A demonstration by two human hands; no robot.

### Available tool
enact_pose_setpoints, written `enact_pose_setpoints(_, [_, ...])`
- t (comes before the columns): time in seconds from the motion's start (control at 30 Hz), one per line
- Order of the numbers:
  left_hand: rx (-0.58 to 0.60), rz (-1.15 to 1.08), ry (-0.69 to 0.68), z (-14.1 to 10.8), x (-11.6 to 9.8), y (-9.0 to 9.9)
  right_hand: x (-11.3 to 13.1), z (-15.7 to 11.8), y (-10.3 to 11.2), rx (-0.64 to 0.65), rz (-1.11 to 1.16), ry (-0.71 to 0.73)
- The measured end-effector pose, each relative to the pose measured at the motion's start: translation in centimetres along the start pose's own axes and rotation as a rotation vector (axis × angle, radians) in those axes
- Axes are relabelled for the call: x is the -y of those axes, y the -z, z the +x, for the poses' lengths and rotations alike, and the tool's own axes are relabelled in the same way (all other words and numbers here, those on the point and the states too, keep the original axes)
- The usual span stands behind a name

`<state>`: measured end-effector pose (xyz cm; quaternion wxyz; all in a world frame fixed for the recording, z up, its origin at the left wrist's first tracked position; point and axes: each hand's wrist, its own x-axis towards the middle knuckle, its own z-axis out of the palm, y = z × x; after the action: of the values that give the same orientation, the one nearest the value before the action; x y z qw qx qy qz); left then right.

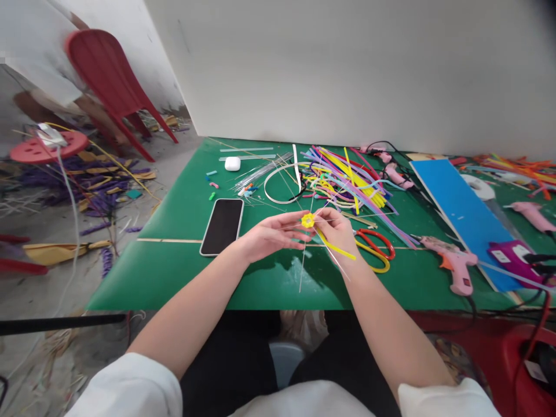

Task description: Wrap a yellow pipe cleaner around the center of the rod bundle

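Note:
A small yellow flower-like piece with thin clear rods radiating from it is held up between both hands over the green table. My left hand reaches it from the left, fingers closed around the thin rods beside the yellow piece. My right hand pinches at its right side, where a yellow strip hangs down across the wrist. Just right of my right hand lie scissors with red and yellow handles. A phone lies left of my left hand.
Behind the hands lies a pile of coloured pipe cleaners. A white earbud case sits at the back left. On the right are a pink glue gun, a blue board and a purple box. A red chair stands beyond.

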<state>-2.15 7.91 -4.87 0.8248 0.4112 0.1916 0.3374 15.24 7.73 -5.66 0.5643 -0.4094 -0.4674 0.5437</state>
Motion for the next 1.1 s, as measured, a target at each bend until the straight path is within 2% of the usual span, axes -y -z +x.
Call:
enact_pose_setpoints(0.2, [-0.003,-0.086,0.003,0.4,0.3,0.6,0.1,-0.1,0.2,0.11,0.031,-0.046])
enact_pose_setpoints(0.43, [-0.029,0.079,-0.033,0.3,0.6,-0.1,0.0,-0.2,0.4,0.122,-0.008,-0.043])
enact_pose_setpoints(0.67, [-0.182,0.17,-0.079,0.6,1.0,-0.6,-0.1,-0.5,0.0,0.16,-0.06,-0.068])
enact_pose_setpoints(0.83, [-0.296,0.157,-0.142,0.7,1.1,-0.5,0.1,-0.8,-0.2,0.155,-0.074,-0.128])
enact_pose_setpoints(1.1, [-0.358,0.128,-0.128,0.6,0.9,-0.8,0.1,-0.8,0.0,0.166,-0.116,-0.084])
